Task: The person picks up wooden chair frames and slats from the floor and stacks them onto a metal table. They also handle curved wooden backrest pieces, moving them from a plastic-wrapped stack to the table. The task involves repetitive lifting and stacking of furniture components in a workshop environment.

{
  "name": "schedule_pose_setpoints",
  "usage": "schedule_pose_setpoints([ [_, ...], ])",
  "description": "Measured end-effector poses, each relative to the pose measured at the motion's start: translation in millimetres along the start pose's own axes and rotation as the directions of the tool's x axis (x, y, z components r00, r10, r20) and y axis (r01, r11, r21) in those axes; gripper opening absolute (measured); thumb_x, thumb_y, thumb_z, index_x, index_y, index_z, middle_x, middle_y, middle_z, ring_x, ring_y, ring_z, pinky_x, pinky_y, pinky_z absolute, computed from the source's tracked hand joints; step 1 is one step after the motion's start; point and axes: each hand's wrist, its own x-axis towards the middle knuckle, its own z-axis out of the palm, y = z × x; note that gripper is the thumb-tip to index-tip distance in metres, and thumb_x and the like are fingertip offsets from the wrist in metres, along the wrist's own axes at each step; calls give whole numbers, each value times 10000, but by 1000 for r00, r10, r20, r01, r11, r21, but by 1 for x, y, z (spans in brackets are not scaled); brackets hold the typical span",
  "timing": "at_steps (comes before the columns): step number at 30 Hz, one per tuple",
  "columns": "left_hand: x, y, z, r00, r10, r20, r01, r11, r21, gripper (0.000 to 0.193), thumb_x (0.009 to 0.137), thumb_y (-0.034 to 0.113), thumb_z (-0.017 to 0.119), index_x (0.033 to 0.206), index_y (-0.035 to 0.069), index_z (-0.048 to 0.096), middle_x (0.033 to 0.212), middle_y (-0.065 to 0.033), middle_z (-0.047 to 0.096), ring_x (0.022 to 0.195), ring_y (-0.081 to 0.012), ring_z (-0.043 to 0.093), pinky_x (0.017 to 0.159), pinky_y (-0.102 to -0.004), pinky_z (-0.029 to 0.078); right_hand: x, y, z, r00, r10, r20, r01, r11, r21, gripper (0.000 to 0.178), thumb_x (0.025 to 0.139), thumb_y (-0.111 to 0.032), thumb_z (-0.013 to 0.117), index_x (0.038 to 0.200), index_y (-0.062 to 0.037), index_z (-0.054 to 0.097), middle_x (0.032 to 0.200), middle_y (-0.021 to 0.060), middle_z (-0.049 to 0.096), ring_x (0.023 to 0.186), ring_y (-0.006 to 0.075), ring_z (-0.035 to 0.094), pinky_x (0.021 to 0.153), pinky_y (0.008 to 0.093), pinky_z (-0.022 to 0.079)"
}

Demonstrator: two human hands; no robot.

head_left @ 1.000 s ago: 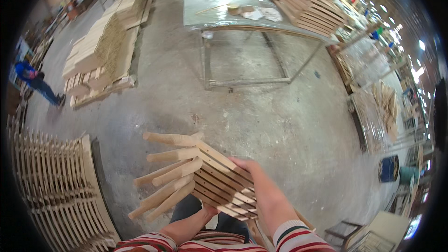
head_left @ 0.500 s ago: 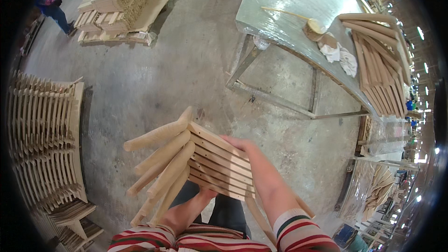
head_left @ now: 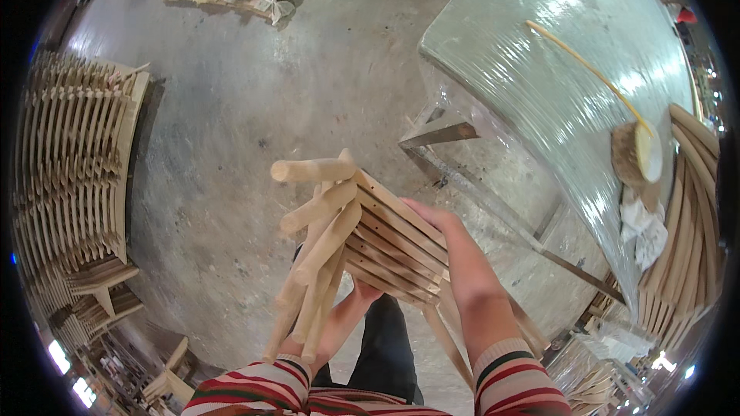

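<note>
1. Folded wooden chair (head_left: 362,239) sits mid-frame, held above concrete floor (head_left: 231,123).
2. Right hand (head_left: 447,243) grips its slatted right edge, fingers wrapped on top.
3. Left hand (head_left: 361,293) underneath; closure cannot tell.
4. Plastic-wrapped table (head_left: 539,69) upper right.

1. I see one folded wooden piece (head_left: 370,243), pale unfinished timber, carried in the air in front of my body, above the concrete floor.
2. Its flat slats lie stacked close together, running from upper left down to lower right.
3. Several rounded legs stick out at the left; one points left, the others angle downward.
4. It sits tilted, held at its right edge and from beneath.
</note>
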Motion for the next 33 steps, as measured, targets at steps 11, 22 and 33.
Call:
schedule_pose_setpoints([
  [11,112,3,-11,873,-82,-481,240,931,275,825,768,698,372,1369,144,257,1404,-94,273,1275,-317,273,1030,-561,190,45,-9,-108,851,-199,-487,-11,919,-394,590,904,-467,304,1184,14,502,1249,205,469,1157,312,451,978,386,311],
  [22,110,13,36,724,-5,-690,578,551,602,713,843,541,442,1363,112,210,1378,-113,283,1158,-256,401,923,-434,364,-34,-18,3,285,-546,-788,193,838,-510,349,794,-143,536,1109,3,504,1142,203,489,1024,357,497,877,413,396],
  [33,28,171,123,877,7,-480,273,-829,487,431,828,389,471,1042,31,583,1048,-202,581,996,-356,545,829,-415,423,-105,184,181,679,-18,-734,-10,999,-34,399,771,-271,524,1119,-74,532,1055,181,584,966,346,559,841,416,440],
])
